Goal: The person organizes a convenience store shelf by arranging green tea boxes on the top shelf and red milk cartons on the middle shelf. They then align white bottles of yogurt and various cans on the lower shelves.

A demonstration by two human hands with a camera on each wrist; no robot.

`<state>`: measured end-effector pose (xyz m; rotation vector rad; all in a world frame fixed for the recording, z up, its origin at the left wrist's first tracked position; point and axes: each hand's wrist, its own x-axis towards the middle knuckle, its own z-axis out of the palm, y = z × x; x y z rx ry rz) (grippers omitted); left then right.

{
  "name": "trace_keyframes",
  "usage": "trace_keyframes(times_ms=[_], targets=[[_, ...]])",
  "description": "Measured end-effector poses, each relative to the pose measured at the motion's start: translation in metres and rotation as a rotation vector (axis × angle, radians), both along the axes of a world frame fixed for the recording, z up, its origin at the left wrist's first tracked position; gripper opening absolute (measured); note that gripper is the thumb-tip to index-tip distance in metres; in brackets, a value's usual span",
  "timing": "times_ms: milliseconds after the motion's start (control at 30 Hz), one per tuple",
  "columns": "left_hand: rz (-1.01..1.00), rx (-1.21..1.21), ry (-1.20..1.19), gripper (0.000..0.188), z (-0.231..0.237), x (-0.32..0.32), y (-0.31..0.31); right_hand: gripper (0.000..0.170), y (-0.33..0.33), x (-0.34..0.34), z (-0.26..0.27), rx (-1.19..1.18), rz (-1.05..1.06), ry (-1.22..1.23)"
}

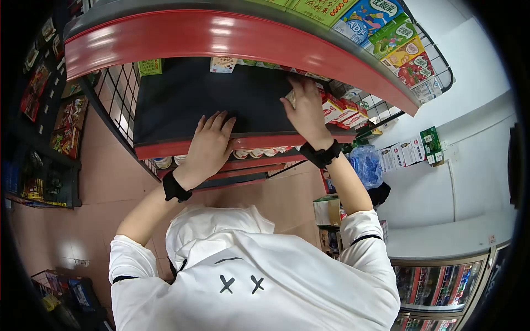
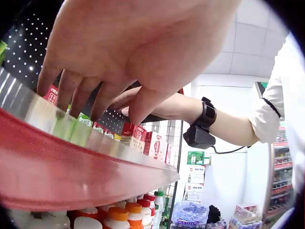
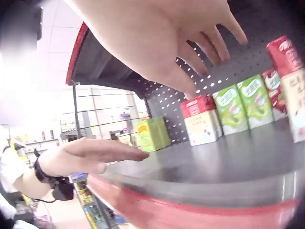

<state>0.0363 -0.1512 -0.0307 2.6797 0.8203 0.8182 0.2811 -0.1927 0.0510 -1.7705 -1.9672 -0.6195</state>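
Note:
My left hand [image 1: 212, 140] is spread over the front edge of a dark shelf [image 1: 182, 105], fingers pointing inward and holding nothing. In the left wrist view its palm [image 2: 138, 47] is above the clear edge strip. Deeper over the shelf's right side, my right hand [image 1: 308, 113] reaches in with fingers apart. A cream carton with a red top [image 3: 291, 90] stands near it, partly covered by the hand in the head view. Against the perforated back panel are another red-topped carton [image 3: 201, 121] and green drink cartons [image 3: 231, 109].
Red-and-white boxes [image 1: 339, 110] line the shelf's right end. A yellow-green carton [image 3: 153, 133] sits at the far left corner. Above overhangs a red-edged shelf [image 1: 221, 33] with drink packs. Bottles with orange caps [image 2: 116, 214] fill the shelf below. Wire mesh [image 1: 122, 91] closes the left side.

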Motion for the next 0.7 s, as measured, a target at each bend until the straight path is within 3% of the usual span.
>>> trace_keyframes(times_ms=[67,200,267,367,467,567,700], targets=[[-0.016,0.024,-0.019,0.044,-0.003,0.006,-0.003,0.058,-0.001,0.03,0.011,0.015,-0.163,-0.067],[-0.053,0.071,-0.05,0.042,-0.008,0.016,-0.009,0.063,-0.006,0.084,0.016,-0.109,-0.222,-0.002],[-0.055,0.084,-0.052,0.042,-0.012,0.019,-0.011,0.065,-0.004,0.097,0.013,-0.265,-0.223,-0.015],[-0.037,0.101,-0.057,0.041,-0.015,0.02,-0.012,0.063,0.006,0.106,0.001,-0.146,-0.142,-0.231],[0.0,0.088,-0.062,0.04,-0.018,0.013,-0.013,0.063,0.017,0.109,0.001,-0.307,-0.142,-0.037],[0.043,0.08,-0.071,0.039,-0.022,0.002,-0.011,0.064,0.022,0.107,0.011,-0.271,-0.103,-0.229],[0.076,0.086,-0.084,0.04,-0.026,-0.006,-0.01,0.065,0.044,0.077,0.024,-0.352,-0.023,-0.211]])
